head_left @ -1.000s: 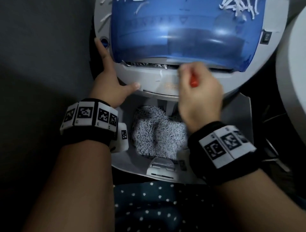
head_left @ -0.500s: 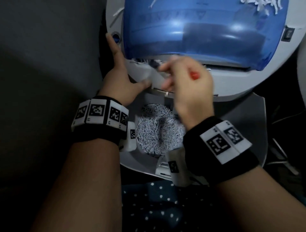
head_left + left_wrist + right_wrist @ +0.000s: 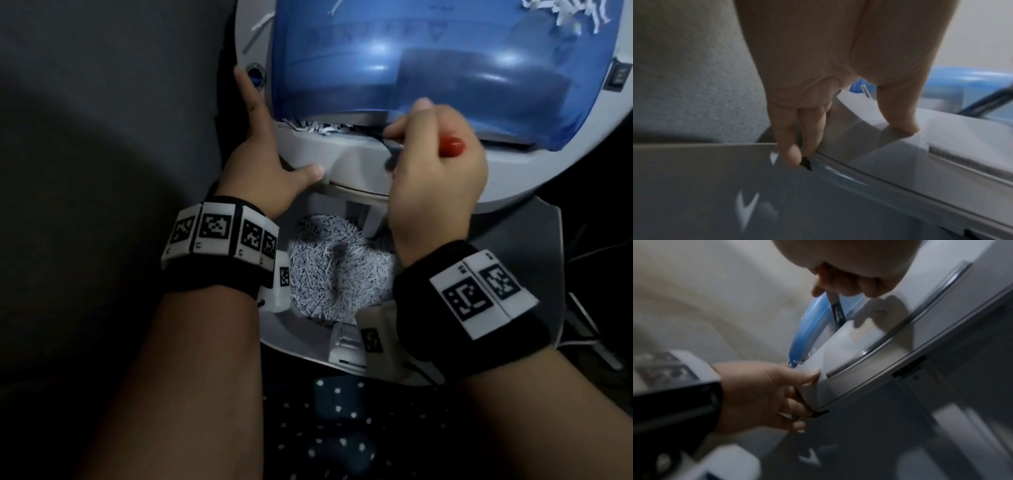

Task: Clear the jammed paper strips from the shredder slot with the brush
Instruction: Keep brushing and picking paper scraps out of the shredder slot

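A shredder head of grey-white plastic carries a blue see-through cover. Crumpled white paper strips stick out of the slot under the cover's left end. My right hand grips a brush with a red handle end. Its dark shaft points into the slot near the middle. My left hand holds the head's left edge, thumb on the front face. Its fingers curl under the rim. The bristles are hidden in the slot.
Below the head an open bin holds a heap of shredded paper. Loose strips lie on the cover's far right. A rocker switch sits on the right edge. Cables lie on the right, dark wall on the left.
My right hand swept the brush left along the slot, then came back a little to the right. The left hand kept its hold on the head's edge.
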### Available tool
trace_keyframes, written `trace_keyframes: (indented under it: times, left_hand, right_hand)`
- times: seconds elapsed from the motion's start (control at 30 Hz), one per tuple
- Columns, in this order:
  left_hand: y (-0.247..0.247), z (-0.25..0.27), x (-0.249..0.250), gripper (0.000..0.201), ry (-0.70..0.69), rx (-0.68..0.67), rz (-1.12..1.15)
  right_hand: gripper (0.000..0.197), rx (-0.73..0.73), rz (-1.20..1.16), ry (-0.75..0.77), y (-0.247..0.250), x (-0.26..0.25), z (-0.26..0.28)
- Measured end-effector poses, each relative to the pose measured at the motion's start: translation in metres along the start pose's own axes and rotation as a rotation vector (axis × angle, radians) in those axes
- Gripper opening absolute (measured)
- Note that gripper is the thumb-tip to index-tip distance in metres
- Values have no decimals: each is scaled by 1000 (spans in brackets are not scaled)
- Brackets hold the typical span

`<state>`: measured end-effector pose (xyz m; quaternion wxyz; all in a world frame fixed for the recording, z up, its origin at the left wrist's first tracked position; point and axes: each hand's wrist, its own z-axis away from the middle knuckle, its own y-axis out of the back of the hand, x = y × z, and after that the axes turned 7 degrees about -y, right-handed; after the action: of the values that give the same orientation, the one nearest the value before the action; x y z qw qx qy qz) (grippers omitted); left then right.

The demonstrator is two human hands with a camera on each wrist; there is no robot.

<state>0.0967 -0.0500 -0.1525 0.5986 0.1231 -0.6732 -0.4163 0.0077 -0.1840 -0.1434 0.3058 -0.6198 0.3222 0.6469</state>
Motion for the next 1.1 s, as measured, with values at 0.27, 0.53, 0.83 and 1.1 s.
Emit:
trace_keyframes:
  times: [0.27, 0.53, 0.83, 1.1]
  left_hand:
    - [0, 2, 3, 128, 20, 5, 8]
    - [0, 2, 8, 122, 33, -4, -5]
    - [1, 0, 4, 126, 36, -3, -27]
    - [1, 0, 5, 126, 37, 1, -31]
  right_hand:
    - [33, -200, -67, -28, 3, -8, 4]
    - [29, -488, 177, -42, -11, 10, 16]
    - [45, -35, 13, 90, 32, -26, -8]
    - [50, 243, 218, 195, 69, -18, -34]
